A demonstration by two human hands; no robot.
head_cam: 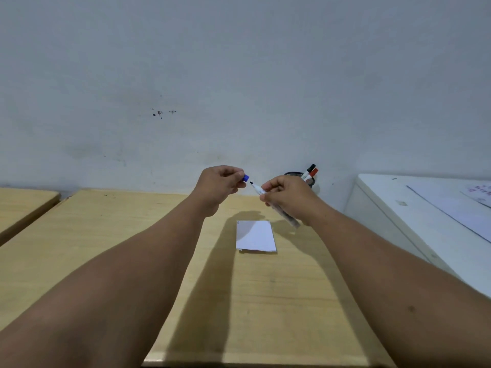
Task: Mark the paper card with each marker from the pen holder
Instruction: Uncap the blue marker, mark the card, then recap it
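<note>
Cap [246, 178] pinched in your left hand [220, 185], bare marker [261, 192] gripped in your right hand [288, 197], so just drop the tip onto the paper card [259, 237].

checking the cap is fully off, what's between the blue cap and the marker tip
Nothing: in the head view, a small open gap separates the blue cap from the marker tip.

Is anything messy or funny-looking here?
Only small things. The wall has a few dark specks left of centre, like stains. The paper card lies slightly crooked on the table, its near edge lifted a little. Nothing is spilled. The uncapped marker and blue cap are held apart.
</note>
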